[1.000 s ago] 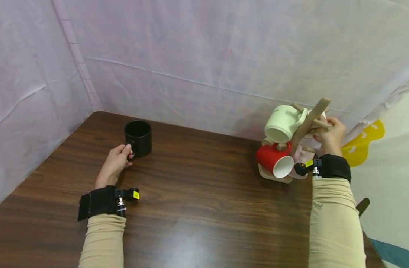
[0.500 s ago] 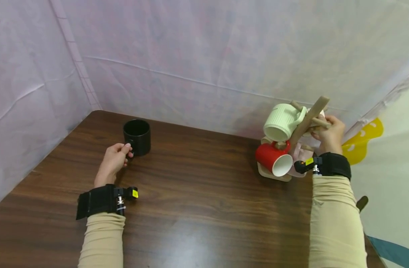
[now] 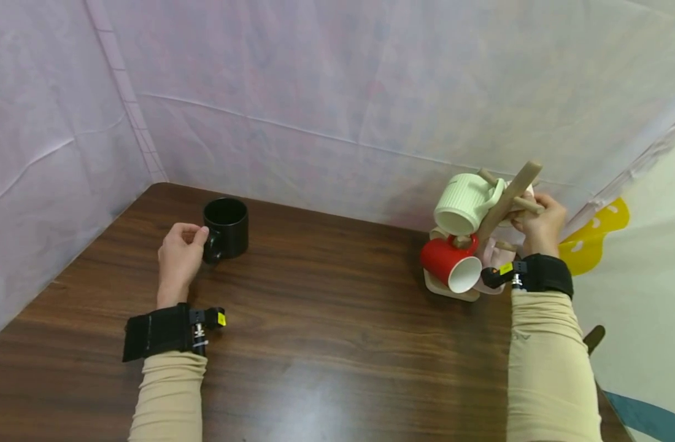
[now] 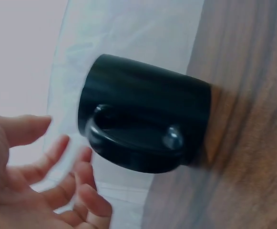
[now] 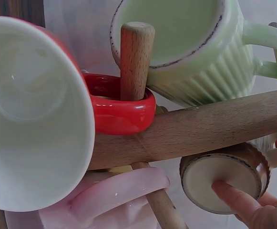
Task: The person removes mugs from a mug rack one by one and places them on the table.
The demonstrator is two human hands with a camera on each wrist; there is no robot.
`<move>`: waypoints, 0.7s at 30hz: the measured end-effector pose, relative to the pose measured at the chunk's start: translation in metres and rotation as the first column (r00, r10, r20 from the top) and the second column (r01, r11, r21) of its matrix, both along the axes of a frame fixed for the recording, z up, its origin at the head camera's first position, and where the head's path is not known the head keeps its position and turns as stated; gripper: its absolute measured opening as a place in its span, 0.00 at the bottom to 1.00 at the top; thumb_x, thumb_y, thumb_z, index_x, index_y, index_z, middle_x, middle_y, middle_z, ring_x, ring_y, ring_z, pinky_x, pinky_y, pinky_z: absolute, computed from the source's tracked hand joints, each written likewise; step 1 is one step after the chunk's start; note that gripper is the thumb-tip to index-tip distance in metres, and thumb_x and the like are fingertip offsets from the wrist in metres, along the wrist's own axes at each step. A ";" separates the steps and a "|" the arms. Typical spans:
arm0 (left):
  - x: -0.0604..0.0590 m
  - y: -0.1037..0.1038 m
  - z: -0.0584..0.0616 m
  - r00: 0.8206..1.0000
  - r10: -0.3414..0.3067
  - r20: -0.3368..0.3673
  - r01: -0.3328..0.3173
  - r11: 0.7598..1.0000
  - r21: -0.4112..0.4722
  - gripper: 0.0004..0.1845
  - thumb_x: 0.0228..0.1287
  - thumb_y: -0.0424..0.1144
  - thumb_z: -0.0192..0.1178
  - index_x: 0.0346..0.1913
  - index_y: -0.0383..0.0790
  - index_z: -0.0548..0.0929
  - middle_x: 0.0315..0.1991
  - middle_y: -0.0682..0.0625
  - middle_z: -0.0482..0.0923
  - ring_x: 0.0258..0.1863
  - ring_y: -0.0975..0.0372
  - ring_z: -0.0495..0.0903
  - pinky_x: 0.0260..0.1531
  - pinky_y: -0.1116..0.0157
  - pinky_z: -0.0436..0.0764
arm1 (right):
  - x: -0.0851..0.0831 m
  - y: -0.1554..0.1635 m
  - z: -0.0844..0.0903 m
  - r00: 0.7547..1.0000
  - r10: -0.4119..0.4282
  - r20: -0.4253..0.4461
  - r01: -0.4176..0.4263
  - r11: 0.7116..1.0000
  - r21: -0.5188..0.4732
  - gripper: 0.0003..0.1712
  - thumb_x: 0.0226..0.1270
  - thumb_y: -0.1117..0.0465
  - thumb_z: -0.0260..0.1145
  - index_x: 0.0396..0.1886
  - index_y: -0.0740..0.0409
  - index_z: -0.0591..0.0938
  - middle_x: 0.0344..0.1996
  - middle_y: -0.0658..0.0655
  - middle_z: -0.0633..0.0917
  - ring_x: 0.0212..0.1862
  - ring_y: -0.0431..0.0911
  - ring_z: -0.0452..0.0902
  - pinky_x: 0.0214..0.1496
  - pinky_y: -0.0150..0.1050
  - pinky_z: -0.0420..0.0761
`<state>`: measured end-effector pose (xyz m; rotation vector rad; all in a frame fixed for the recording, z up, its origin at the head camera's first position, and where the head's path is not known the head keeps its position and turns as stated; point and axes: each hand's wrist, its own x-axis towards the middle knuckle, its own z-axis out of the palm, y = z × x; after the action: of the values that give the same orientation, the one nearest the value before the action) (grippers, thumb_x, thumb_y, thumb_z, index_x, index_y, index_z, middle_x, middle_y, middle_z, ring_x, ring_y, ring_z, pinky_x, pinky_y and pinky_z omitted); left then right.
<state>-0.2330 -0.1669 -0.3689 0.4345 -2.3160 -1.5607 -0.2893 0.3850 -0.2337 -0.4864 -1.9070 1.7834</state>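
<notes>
A black mug (image 3: 226, 227) stands upright on the dark wooden table (image 3: 326, 319) at the back left. My left hand (image 3: 180, 255) lies just left of its handle; in the left wrist view the left hand (image 4: 52, 162) has relaxed, spread fingers clear of the black mug (image 4: 148, 109). At the back right a wooden mug rack (image 3: 505, 199) leans and carries a pale green mug (image 3: 463, 202), a red mug (image 3: 450, 264) and a pink mug (image 3: 494, 255). My right hand (image 3: 539, 224) grips a pale mug (image 5: 221, 183) at the rack's right side, one finger on its base.
Pale fabric walls (image 3: 337, 92) close the table at the back and left. The table's right edge runs just past the rack, with a yellow shape (image 3: 594, 236) beyond it. In the right wrist view the red mug (image 5: 33, 119) hangs on a peg (image 5: 136, 57) under the green mug (image 5: 200, 57).
My left hand has let go of the black mug's handle and opened beside it. The right hand stays on the mug at the rack.
</notes>
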 end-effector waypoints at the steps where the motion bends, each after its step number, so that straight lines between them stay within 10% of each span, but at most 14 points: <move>1: 0.000 0.001 0.002 0.999 0.016 -0.041 -0.017 1.000 -0.016 0.22 0.79 0.45 0.51 0.59 0.28 0.75 0.55 0.32 0.76 0.55 0.45 0.73 0.52 0.51 0.68 | 0.000 0.000 0.000 1.000 -0.002 -0.003 0.002 1.000 -0.008 0.12 0.74 0.58 0.65 0.27 0.46 0.84 0.28 0.48 0.80 0.31 0.42 0.75 0.26 0.29 0.80; 7: 0.004 0.010 0.016 0.970 -0.031 -0.239 0.004 0.994 -0.113 0.15 0.77 0.41 0.55 0.52 0.30 0.81 0.44 0.36 0.82 0.41 0.56 0.76 0.43 0.62 0.69 | -0.002 -0.003 0.001 1.000 -0.013 -0.026 0.012 0.999 -0.053 0.13 0.73 0.58 0.65 0.25 0.48 0.84 0.25 0.47 0.81 0.24 0.40 0.76 0.22 0.29 0.78; 12: 0.009 0.018 0.029 0.911 -0.180 -0.371 0.103 0.971 -0.217 0.12 0.76 0.38 0.57 0.49 0.31 0.82 0.39 0.39 0.82 0.34 0.59 0.74 0.33 0.68 0.69 | -0.005 -0.005 0.000 0.998 -0.036 -0.047 0.032 0.996 -0.078 0.15 0.74 0.60 0.63 0.24 0.49 0.83 0.25 0.48 0.80 0.23 0.39 0.77 0.21 0.29 0.78; 21: 0.016 0.030 0.039 0.825 -0.396 -0.403 0.266 0.902 -0.341 0.08 0.76 0.34 0.58 0.48 0.31 0.83 0.39 0.40 0.81 0.35 0.53 0.76 0.35 0.64 0.70 | -0.010 -0.004 -0.005 0.991 -0.076 -0.112 0.067 0.994 -0.081 0.16 0.75 0.61 0.63 0.22 0.51 0.83 0.25 0.49 0.79 0.24 0.40 0.75 0.20 0.28 0.77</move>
<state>-0.2171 -0.1367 -0.3299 -0.4029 -2.2373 -1.2661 -0.2990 0.3807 -0.2384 -0.4626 -1.7273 1.8031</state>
